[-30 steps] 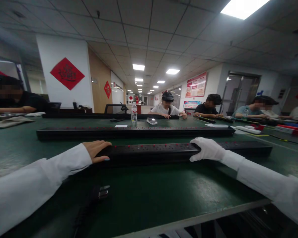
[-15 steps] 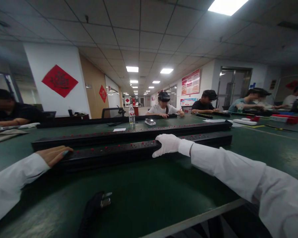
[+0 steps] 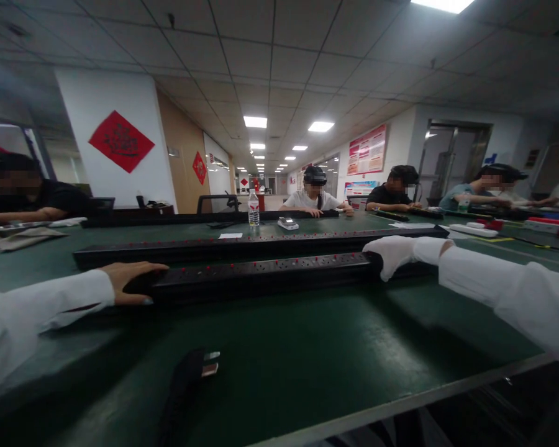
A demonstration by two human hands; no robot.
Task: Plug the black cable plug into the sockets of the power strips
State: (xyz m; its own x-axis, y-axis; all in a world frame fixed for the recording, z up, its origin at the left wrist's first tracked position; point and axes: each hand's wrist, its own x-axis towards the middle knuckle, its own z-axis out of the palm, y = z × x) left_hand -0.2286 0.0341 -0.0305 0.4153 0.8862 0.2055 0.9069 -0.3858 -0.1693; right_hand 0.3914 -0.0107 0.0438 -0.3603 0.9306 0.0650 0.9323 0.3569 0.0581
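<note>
A long black power strip (image 3: 270,271) with sockets and red switches lies crosswise on the green table. My bare left hand (image 3: 129,282) grips its left end, with the fingers over the top and the thumb on the near side. Towards the right end, my right hand (image 3: 394,256) in a white glove is wrapped over the strip, its thumb down the near face. The glove hides part of the strip. Just behind lies a second black power strip (image 3: 223,243), parallel to the first. In the foreground a black plug (image 3: 193,369) with metal prongs rests on the table.
The near table edge (image 3: 400,403) slants across the lower right. Farther back are a water bottle (image 3: 254,210), a small white device (image 3: 287,223), a white paper (image 3: 230,236) and another long black strip (image 3: 205,218). Several people sit around the table, one opposite (image 3: 314,195).
My right hand has moved right along the near power strip towards its right end. My left thumb now shows on the strip's near side. The view has shifted slightly.
</note>
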